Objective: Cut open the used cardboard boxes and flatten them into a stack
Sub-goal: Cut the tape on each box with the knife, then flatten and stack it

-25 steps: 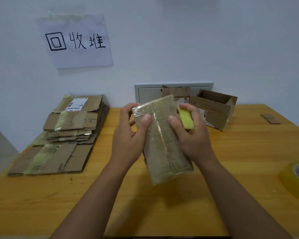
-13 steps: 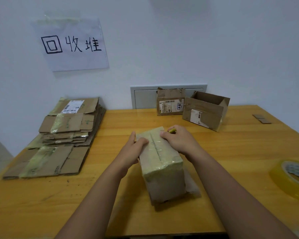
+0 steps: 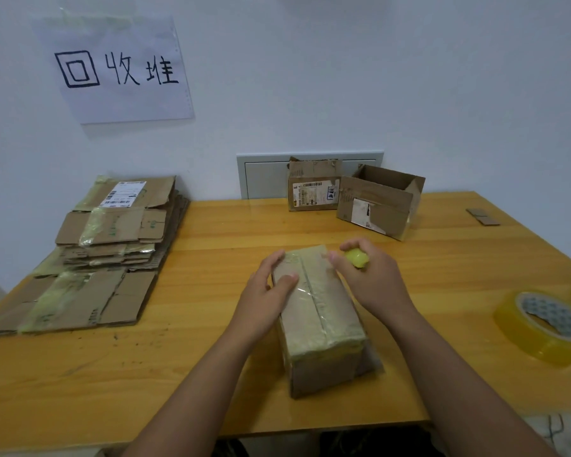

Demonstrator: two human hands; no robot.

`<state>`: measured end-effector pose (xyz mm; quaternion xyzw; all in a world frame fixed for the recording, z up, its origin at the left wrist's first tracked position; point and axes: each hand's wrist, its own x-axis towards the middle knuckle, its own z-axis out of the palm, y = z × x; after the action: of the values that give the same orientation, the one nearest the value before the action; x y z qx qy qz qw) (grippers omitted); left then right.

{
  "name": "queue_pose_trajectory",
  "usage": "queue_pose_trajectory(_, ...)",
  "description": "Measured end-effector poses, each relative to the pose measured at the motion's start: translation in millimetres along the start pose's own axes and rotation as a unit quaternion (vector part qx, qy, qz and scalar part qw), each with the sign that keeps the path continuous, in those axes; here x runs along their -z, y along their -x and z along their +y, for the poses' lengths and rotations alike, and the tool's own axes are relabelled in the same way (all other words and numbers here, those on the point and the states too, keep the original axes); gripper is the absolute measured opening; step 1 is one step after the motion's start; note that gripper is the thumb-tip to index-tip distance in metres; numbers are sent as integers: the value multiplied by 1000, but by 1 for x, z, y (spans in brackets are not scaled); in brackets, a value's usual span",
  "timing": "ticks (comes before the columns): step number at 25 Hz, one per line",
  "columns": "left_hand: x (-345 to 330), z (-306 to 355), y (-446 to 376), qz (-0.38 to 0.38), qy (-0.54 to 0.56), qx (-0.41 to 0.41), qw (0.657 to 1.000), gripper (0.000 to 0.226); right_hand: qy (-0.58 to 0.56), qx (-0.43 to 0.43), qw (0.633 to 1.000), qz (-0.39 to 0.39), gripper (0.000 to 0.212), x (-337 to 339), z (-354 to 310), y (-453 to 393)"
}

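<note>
The taped box [image 3: 320,318] lies near the front edge of the worktop [image 3: 211,374], its long axis and tape seam running from front to back, the left hand [image 3: 264,298] resting with relaxed fingers on its far left side while the right hand [image 3: 370,278], gripping a yellow cutter [image 3: 357,258], is at the far end of the seam.

The taped cardboard box [image 3: 320,311], held up off the tabletop [image 3: 211,357] in both hands a second ago, now lies flat on it, long side toward the camera. The left hand [image 3: 264,298] has shifted from gripping the box's edge to resting on its top. The right hand [image 3: 370,278], clutching the yellow cutter [image 3: 357,258], has come down to the box's far end.
</note>
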<state>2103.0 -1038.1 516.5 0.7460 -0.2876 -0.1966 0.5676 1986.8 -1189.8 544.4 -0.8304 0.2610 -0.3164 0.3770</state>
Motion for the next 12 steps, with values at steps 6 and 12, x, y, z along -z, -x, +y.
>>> queue_pose_trajectory(6,2,-9,-3,74,-74,-165,981,14,-109,38,990,-80,21,-10,-11,0)
queue_pose_trajectory(12,5,-32,-14,40,-138,-321,936,46,-44,86,995,-26,9,-17,-10,-5)
